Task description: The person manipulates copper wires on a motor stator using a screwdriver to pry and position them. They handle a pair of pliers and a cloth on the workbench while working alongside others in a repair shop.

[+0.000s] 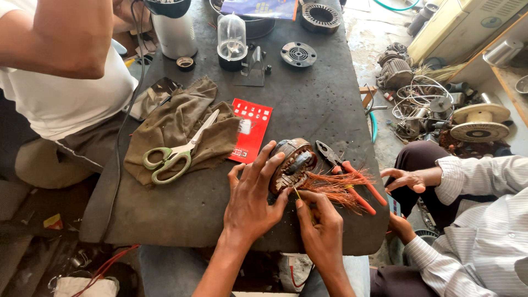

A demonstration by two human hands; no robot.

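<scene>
A rusty motor stator [292,163] lies on its side on the dark worktable [324,104], with a bundle of loose copper wire [336,187] spilling out to its right. My left hand [254,197] rests against the stator's near side, fingers spread over it. My right hand [320,228] is just below the stator, pinching a thin yellowish stick [298,194] whose tip points into the windings.
Red-handled pliers [352,174] lie right of the stator. Green-handled scissors [175,155] rest on a brown cloth [181,129] beside a red card [251,131]. Motor parts and a clear jar [231,39] stand at the back. One person sits left, another in a striped shirt [478,231] right.
</scene>
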